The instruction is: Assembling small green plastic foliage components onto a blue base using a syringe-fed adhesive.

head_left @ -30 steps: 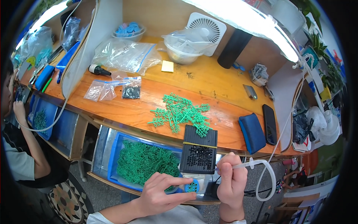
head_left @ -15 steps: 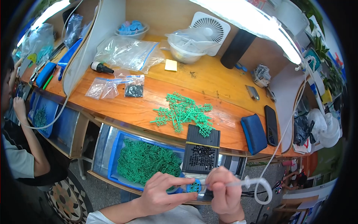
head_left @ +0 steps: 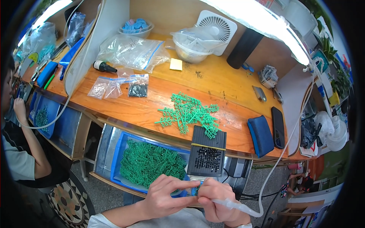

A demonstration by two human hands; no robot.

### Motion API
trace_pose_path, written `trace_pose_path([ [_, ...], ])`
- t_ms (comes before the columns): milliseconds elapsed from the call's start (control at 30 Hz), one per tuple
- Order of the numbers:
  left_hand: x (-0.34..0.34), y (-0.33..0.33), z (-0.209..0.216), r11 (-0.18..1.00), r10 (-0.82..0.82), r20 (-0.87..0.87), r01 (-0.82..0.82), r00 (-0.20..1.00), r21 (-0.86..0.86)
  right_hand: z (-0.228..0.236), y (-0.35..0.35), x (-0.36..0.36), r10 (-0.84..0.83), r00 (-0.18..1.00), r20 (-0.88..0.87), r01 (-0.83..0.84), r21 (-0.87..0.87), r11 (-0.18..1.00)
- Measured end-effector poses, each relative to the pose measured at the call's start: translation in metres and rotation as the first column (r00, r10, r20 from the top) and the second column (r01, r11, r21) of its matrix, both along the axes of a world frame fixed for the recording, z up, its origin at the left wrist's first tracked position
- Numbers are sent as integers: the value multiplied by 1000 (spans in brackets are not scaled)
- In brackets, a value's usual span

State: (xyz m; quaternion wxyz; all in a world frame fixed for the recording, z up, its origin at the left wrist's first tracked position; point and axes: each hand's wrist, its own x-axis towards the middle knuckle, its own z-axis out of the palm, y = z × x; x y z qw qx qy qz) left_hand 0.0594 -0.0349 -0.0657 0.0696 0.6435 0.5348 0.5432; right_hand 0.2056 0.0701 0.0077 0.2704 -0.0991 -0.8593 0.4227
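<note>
My left hand (head_left: 163, 193) pinches a small blue round piece (head_left: 195, 189) with dark holes between thumb and forefinger. Most of that piece is now covered by my right hand (head_left: 218, 197), whose fingers are closed round a whitish translucent tube (head_left: 234, 206). The tube's tip is hidden at the blue piece. Just beyond both hands lies a black ribbed tray (head_left: 199, 137) with a yellow rubber band and many tiny black stones. Bright green branching pieces (head_left: 186, 114) are heaped on the table past the tray.
A blue bin (head_left: 117, 157) of green pieces sits in the open drawer. On the table (head_left: 228, 117) are a dark blue pouch (head_left: 260, 136), a phone (head_left: 278, 127), small bags (head_left: 137, 89), a dark bottle (head_left: 104, 67) and a fan (head_left: 216, 28). Another person (head_left: 28, 152) sits at left.
My right hand has moved left and closer to my left hand, now covering most of the blue piece. The tube has swung down with it. My left hand stays nearly still.
</note>
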Motion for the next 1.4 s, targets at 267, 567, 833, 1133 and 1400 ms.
trace_pose_path([
  [267,1,1,0,1000,7,8,-7,1000,17,1,2,0,6,998,56,-10,70,997],
  [567,4,0,-1,1000,19,1,-19,1000,-5,-14,26,17,-356,929,-98,360,23,933],
  [833,4,0,0,1000,14,-10,-14,1000,-18,-7,26,10,-358,933,-24,358,103,928],
  [1133,9,-7,7,982,187,-199,-184,962,33,-17,-2,15,-321,932,-169,291,-179,940],
  [1400,4,-7,13,980,198,-251,-189,948,58,-26,-9,13,-256,932,-256,232,-117,966],
])
